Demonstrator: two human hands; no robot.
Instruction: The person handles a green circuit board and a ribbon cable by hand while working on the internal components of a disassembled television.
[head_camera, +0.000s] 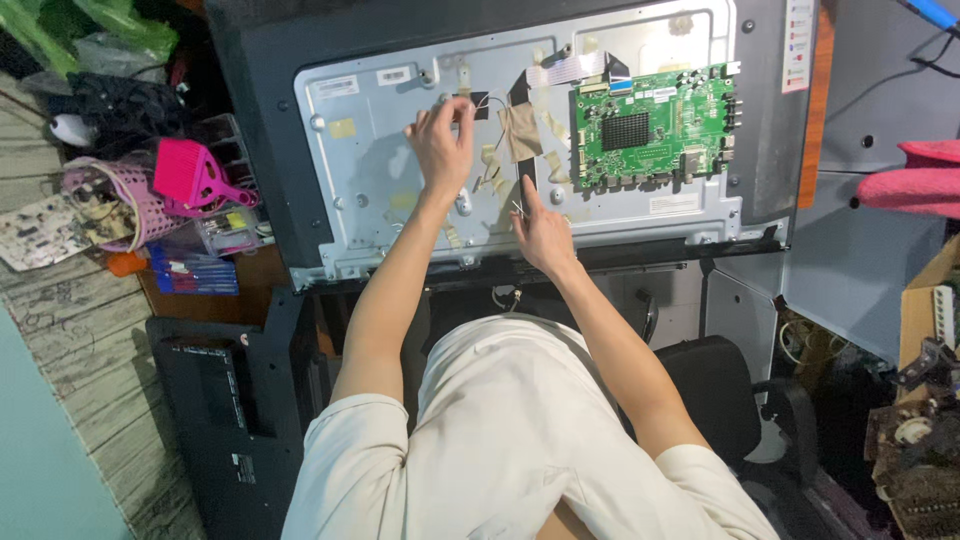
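An opened flat television lies back-up on the bench, its silver metal back plate (380, 150) exposed. A green circuit board (655, 125) is mounted at the plate's right. My left hand (440, 140) reaches up the plate, its fingertips pinching a small dark piece with thin wires near the top middle. My right hand (540, 230) rests lower, index finger pointing up along a black flat cable (528, 190), and seems to hold a thin wire end. Strips of tan tape (520, 130) lie between the hands and the board.
A pink basket (125, 205) with parts, a pink brush (195, 175) and a blue box sit left of the television. A black panel (215, 400) lies at lower left. A black chair (725, 395) stands at lower right, cardboard boxes (925, 310) at the right edge.
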